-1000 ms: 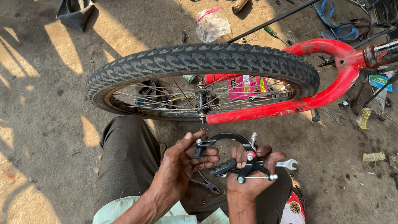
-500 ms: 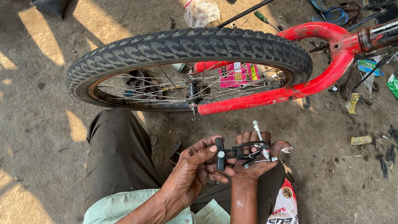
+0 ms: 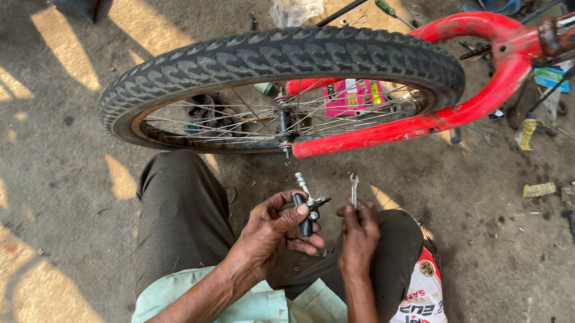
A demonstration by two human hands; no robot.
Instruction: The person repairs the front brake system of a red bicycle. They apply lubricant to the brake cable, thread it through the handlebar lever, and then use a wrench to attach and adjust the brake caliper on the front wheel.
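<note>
Holding: left hand (image 3: 272,229) has its fingers clamped on a small black brake part (image 3: 306,215) with a silver bolt sticking up; right hand (image 3: 360,238) has its fingers pinched on a slim spanner (image 3: 353,189), head up.
Where: both things are held over the lap, just below the wheel (image 3: 282,84), clear of the tyre.
Handling, brake part: metal, stiff, probably light; small and likely greasy, so it could slip. Best held by the black body, leaving the bolt free.
Handling, spanner: thin, rigid, light; take it low on the shank.
Bike: red fork (image 3: 454,116) holds the wheel, lying tilted near the floor.
Surface: bare dirt floor (image 3: 44,175), dusty, patched with sunlight.
Room: scattered scraps, wrappers and small tools to the right; a printed bag (image 3: 418,316) beside the right knee; a plastic bag (image 3: 296,2) beyond the tyre.
</note>
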